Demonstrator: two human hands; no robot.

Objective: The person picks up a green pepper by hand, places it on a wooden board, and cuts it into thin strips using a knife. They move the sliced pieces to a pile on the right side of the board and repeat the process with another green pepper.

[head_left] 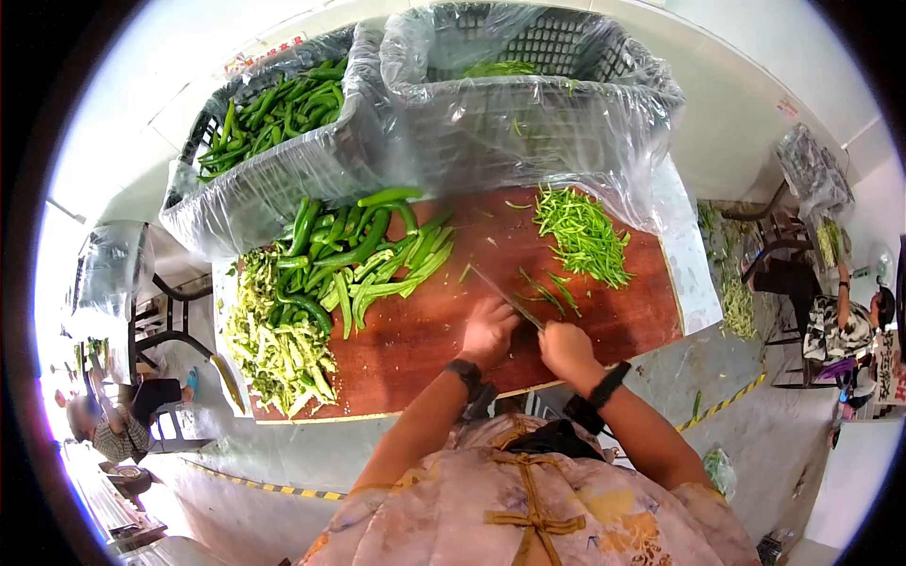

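My right hand (569, 351) is wrapped round the handle of a knife (505, 294), its blade pointing up and left over the red-brown board (415, 349). Close to the blade, my left hand (489, 330) is on the board, blurred, with its fingers bent together; what they hold is hidden. A few green strips (547, 292) lie just beyond the knife. Farther right is a heap of thin green shreds (582, 236). Whole and halved green peppers (349, 250) are piled on the left, above a heap of pale pepper cores (274, 344).
Behind the board stand two plastic-lined crates: one (274, 189) with green peppers, the other (528, 123) with some green shreds inside. One person (118, 424) sits at far left, another (840, 321) at far right. Black stools (170, 330) stand beside the board.
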